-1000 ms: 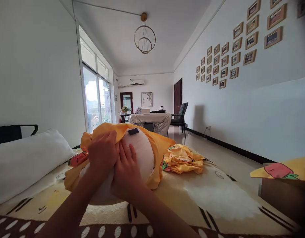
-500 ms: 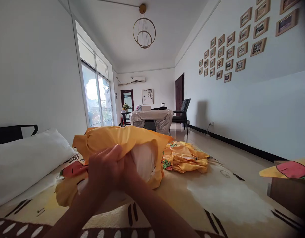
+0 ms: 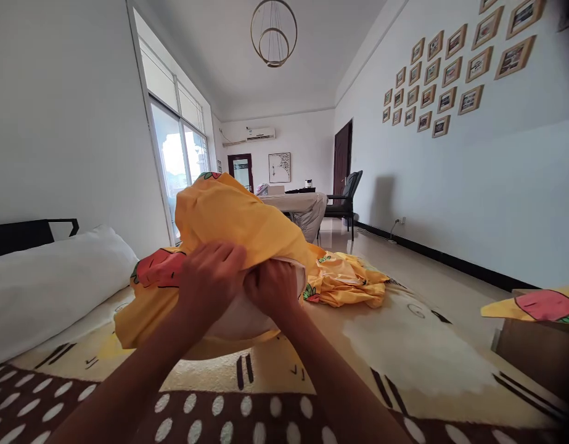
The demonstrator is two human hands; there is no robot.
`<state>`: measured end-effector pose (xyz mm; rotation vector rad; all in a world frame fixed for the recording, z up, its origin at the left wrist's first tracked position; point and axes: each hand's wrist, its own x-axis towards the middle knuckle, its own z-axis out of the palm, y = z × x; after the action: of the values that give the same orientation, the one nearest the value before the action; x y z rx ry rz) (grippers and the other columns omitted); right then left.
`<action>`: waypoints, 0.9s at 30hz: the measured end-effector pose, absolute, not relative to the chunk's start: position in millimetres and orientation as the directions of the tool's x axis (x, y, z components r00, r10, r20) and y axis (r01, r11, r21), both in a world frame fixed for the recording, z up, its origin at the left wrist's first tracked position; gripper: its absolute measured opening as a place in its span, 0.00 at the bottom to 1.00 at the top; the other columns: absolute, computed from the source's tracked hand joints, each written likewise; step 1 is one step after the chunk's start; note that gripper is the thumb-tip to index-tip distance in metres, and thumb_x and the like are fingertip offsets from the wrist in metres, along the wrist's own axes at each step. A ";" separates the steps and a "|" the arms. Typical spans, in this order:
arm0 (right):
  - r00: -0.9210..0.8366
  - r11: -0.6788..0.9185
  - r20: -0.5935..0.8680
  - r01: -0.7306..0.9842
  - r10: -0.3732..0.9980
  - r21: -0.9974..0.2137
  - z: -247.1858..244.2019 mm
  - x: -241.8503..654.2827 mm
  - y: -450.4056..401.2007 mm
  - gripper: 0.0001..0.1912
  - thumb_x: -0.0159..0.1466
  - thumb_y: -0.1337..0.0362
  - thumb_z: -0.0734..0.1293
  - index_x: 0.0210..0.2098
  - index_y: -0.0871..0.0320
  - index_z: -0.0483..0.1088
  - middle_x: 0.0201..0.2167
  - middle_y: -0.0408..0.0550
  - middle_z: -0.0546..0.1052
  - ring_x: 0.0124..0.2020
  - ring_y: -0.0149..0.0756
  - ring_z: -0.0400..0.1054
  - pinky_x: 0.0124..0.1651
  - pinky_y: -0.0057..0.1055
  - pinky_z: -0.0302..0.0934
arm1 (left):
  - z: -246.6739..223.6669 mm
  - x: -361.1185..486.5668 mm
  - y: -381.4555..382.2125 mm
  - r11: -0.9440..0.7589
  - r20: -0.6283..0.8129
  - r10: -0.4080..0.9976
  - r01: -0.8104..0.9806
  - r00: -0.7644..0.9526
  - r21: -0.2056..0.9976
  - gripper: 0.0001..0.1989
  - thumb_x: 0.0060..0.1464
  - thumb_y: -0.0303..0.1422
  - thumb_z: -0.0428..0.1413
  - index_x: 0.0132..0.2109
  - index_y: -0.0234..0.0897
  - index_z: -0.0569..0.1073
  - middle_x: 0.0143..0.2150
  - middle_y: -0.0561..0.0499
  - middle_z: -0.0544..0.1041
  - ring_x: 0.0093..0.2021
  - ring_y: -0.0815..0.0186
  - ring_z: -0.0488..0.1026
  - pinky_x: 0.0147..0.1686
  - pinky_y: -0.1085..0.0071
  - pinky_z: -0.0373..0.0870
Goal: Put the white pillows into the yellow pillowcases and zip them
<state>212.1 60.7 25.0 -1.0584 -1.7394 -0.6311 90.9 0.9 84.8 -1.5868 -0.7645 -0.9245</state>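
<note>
Both hands at the cover's mouth, pillow inside.
Left hand [image 3: 214, 271] pinches the cover [image 3: 233, 216]; right hand [image 3: 275, 287] curls into a fist against the pillow [image 3: 231, 317], its exact grip unclear. Crumpled cloth [image 3: 351, 280] lies just right; the bed [image 3: 404, 351] stretches rightward toward the floor [image 3: 418, 262].

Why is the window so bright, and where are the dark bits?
In the head view, the window looks washed out, probably because outdoors is brighter; in that head view, a soft grey shadow falls on the wall right of the black chair, and the white cushion partly inside the yellow cover looks dim.
</note>
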 end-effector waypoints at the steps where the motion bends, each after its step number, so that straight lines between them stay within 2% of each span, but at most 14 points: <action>1: -0.155 0.515 0.934 0.856 0.323 -0.036 21.3 218.4 56.6 0.11 0.59 0.65 0.58 0.31 0.60 0.72 0.27 0.51 0.74 0.31 0.38 0.66 0.34 0.30 0.56 | 85.6 88.8 2.4 -0.184 0.867 0.014 0.853 0.498 -0.488 0.12 0.50 0.21 0.50 0.22 0.38 0.61 0.19 0.52 0.63 0.24 0.65 0.60 0.26 0.69 0.53; 3: -0.182 0.586 0.967 0.809 0.176 0.046 10.2 232.2 52.4 0.14 0.60 0.67 0.57 0.40 0.61 0.71 0.33 0.52 0.75 0.35 0.39 0.67 0.38 0.32 0.57 | 85.9 86.3 1.9 -0.175 0.857 0.028 0.846 0.515 -0.503 0.11 0.50 0.21 0.50 0.23 0.37 0.63 0.20 0.52 0.63 0.25 0.65 0.60 0.27 0.69 0.53; 6: -0.208 0.623 0.977 0.757 -0.053 0.195 -15.4 253.9 58.7 0.21 0.61 0.69 0.57 0.53 0.62 0.64 0.42 0.55 0.73 0.43 0.40 0.66 0.47 0.36 0.58 | 84.5 87.3 -3.9 -0.202 0.844 0.019 0.829 0.536 -0.522 0.11 0.48 0.20 0.50 0.22 0.37 0.63 0.20 0.52 0.62 0.25 0.65 0.59 0.26 0.69 0.53; 8: -0.127 0.612 0.984 0.771 -0.124 0.176 -37.2 266.9 70.7 0.24 0.61 0.70 0.59 0.57 0.61 0.60 0.45 0.56 0.71 0.47 0.42 0.64 0.50 0.39 0.58 | 83.8 89.9 -8.1 -0.221 0.842 0.009 0.822 0.540 -0.525 0.11 0.48 0.20 0.49 0.22 0.37 0.62 0.20 0.53 0.62 0.25 0.65 0.58 0.26 0.69 0.53; 9: -0.048 0.606 0.992 0.788 -0.117 0.110 -48.8 272.6 78.3 0.24 0.60 0.70 0.60 0.57 0.60 0.59 0.46 0.56 0.70 0.49 0.43 0.63 0.51 0.40 0.58 | 83.6 91.4 -9.8 -0.232 0.842 0.008 0.820 0.540 -0.523 0.11 0.48 0.20 0.49 0.22 0.37 0.62 0.20 0.53 0.62 0.25 0.65 0.57 0.26 0.69 0.53; 11: 0.166 0.586 0.986 0.801 -0.025 -0.120 -71.6 282.9 94.8 0.24 0.60 0.67 0.61 0.56 0.59 0.58 0.46 0.57 0.68 0.49 0.44 0.62 0.49 0.42 0.59 | 83.2 94.4 -13.0 -0.258 0.845 0.005 0.817 0.535 -0.515 0.11 0.49 0.20 0.49 0.23 0.37 0.62 0.20 0.53 0.61 0.25 0.65 0.57 0.26 0.69 0.53; 13: 0.361 0.543 0.913 0.737 0.189 -0.403 -91.0 292.8 110.6 0.24 0.59 0.63 0.61 0.55 0.60 0.58 0.46 0.57 0.67 0.45 0.44 0.63 0.47 0.43 0.60 | 82.2 97.2 -16.5 -0.287 0.844 0.003 0.809 0.536 -0.512 0.11 0.50 0.20 0.49 0.23 0.37 0.61 0.21 0.53 0.61 0.25 0.66 0.56 0.26 0.69 0.53; 15: 0.464 0.430 0.717 0.584 0.520 -0.689 -105.4 303.4 123.3 0.24 0.57 0.61 0.61 0.52 0.61 0.60 0.45 0.57 0.68 0.42 0.42 0.64 0.47 0.42 0.60 | 79.5 99.2 -20.5 -0.319 0.838 -0.006 0.794 0.545 -0.518 0.12 0.50 0.19 0.49 0.23 0.37 0.60 0.21 0.53 0.60 0.25 0.66 0.56 0.26 0.69 0.53; 17: 0.453 0.251 0.437 0.413 0.777 -0.876 -115.6 313.9 131.7 0.20 0.55 0.60 0.62 0.47 0.60 0.65 0.41 0.55 0.71 0.39 0.41 0.66 0.45 0.39 0.60 | 74.7 99.7 -24.9 -0.350 0.827 -0.024 0.770 0.561 -0.533 0.13 0.50 0.18 0.50 0.23 0.37 0.58 0.20 0.54 0.58 0.25 0.67 0.54 0.26 0.69 0.52; 18: 0.429 0.173 0.318 0.343 0.845 -0.923 -119.7 318.5 134.4 0.16 0.55 0.60 0.62 0.42 0.60 0.67 0.38 0.53 0.72 0.38 0.40 0.67 0.43 0.37 0.60 | 71.8 99.4 -27.1 -0.365 0.822 -0.032 0.759 0.569 -0.540 0.14 0.50 0.18 0.50 0.23 0.37 0.57 0.20 0.54 0.57 0.25 0.67 0.53 0.26 0.69 0.51; 20: 0.377 0.098 0.184 0.236 0.908 -0.967 -126.8 325.2 137.9 0.11 0.54 0.59 0.62 0.31 0.59 0.69 0.30 0.50 0.73 0.34 0.39 0.69 0.37 0.32 0.61 | 65.7 98.6 -32.2 -0.385 0.803 -0.040 0.733 0.594 -0.561 0.15 0.51 0.18 0.50 0.23 0.37 0.56 0.20 0.54 0.56 0.24 0.67 0.52 0.26 0.68 0.50; 23: 0.294 0.074 0.091 0.066 0.952 -0.995 -133.3 327.3 139.4 0.12 0.51 0.56 0.61 0.22 0.59 0.67 0.20 0.46 0.72 0.24 0.34 0.68 0.29 0.28 0.60 | 59.7 99.2 -42.7 -0.398 0.770 -0.016 0.703 0.638 -0.590 0.13 0.51 0.20 0.50 0.24 0.37 0.58 0.21 0.53 0.57 0.24 0.67 0.52 0.26 0.67 0.50; 27: 0.278 0.125 0.076 -0.165 0.958 -0.978 -126.6 319.3 135.6 0.12 0.45 0.56 0.61 0.21 0.60 0.65 0.18 0.44 0.71 0.19 0.29 0.63 0.24 0.26 0.59 | 57.6 98.8 -58.5 -0.393 0.766 0.005 0.706 0.643 -0.590 0.13 0.50 0.19 0.49 0.23 0.37 0.58 0.19 0.53 0.56 0.23 0.66 0.53 0.25 0.65 0.49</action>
<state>319.3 135.6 -126.6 -1.1208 -0.9255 1.0172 98.8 -58.5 57.6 -1.8315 -0.5680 -0.8506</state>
